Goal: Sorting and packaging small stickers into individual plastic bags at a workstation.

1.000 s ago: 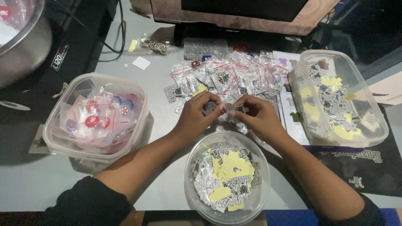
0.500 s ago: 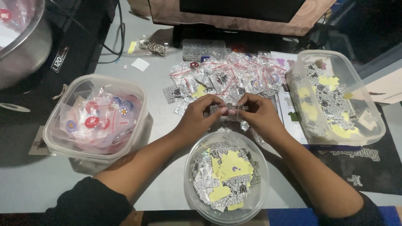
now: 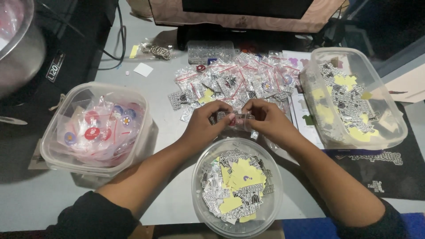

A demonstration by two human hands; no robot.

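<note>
Just beyond the far rim of the round clear plastic tub of yellow and black-printed stickers (image 3: 199,177), left hand (image 3: 204,126) and right hand (image 3: 269,121) pinch one small clear plastic packet (image 3: 235,119) between them, long axis running hand to hand, both equally near.

Fingers hide most of the small clear packet (image 3: 237,119); its contents unclear.

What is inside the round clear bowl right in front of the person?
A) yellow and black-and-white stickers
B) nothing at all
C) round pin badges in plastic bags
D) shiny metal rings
A: the round clear bowl holds a heap of yellow and black-and-white stickers, just below the left hand and right hand, which together pinch a small clear bag.
</note>
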